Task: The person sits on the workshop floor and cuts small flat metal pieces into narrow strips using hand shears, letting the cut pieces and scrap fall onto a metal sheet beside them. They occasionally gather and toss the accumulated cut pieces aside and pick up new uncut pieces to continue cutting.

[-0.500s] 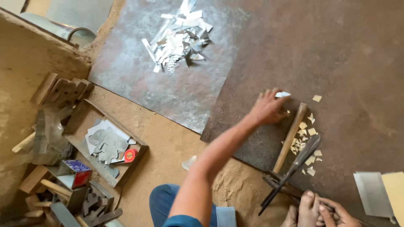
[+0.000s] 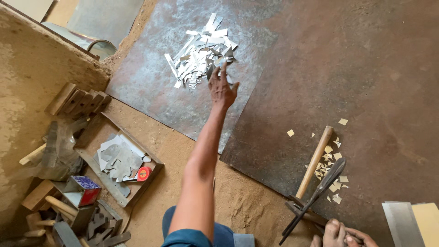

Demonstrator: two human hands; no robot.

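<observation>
My left hand [image 2: 222, 87] has moved from beside the hammer [image 2: 314, 161] far-left to the pile of metal strips [image 2: 199, 52], fingers spread wide, holding nothing, pile just beyond them; right hand [image 2: 340, 233] grips the shears [image 2: 315, 196] near me.

floor-level metal workshop: rusty steel sheets [image 2: 347, 68], cut tin strips [image 2: 199, 52], hammer [image 2: 313, 162], shears [image 2: 315, 196], scrap tray [image 2: 121, 158].

Left hand [image 2: 222, 87] over metal strips [image 2: 199, 50]; right hand [image 2: 340, 234] by shears [image 2: 315, 199]
</observation>
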